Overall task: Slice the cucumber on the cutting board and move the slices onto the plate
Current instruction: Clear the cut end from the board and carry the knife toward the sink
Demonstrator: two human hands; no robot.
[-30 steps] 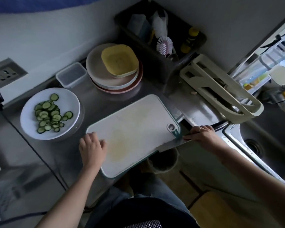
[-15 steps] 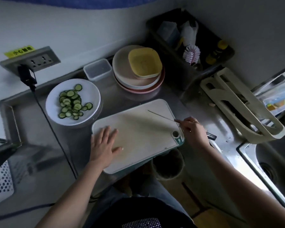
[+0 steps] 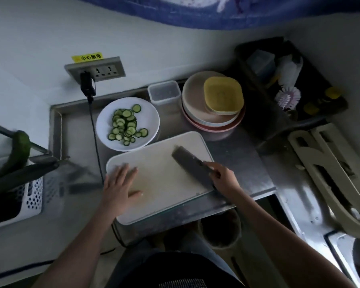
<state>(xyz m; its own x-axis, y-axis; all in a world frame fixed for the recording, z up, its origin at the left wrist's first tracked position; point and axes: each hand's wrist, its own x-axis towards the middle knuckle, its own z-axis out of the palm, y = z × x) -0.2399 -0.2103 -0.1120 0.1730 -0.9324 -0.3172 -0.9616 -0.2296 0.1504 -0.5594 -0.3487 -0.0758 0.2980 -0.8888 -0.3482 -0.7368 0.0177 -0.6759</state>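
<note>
A white cutting board (image 3: 160, 169) lies on the steel counter with no cucumber on it. My left hand (image 3: 121, 188) rests flat on the board's left part, fingers spread. My right hand (image 3: 223, 178) grips the handle of a knife (image 3: 192, 163), whose broad dark blade lies flat over the board's right half. Behind the board stands a white plate (image 3: 152, 121) holding several cucumber slices (image 3: 125, 126). Whole cucumbers (image 3: 19, 154) stick out of a white perforated basket (image 3: 32, 196) at the far left.
A stack of plates with a yellow square dish (image 3: 222, 96) and a clear box (image 3: 164, 92) stand at the back. A black caddy with a brush (image 3: 288, 97) and a beige rack (image 3: 328, 177) are to the right. A cable (image 3: 96, 138) runs from the wall socket (image 3: 96, 68) across the counter.
My right hand has brought the knife from the board's right edge over the board, blade now lying flat. My left hand stays flat on the board. The view shifted, revealing the basket.
</note>
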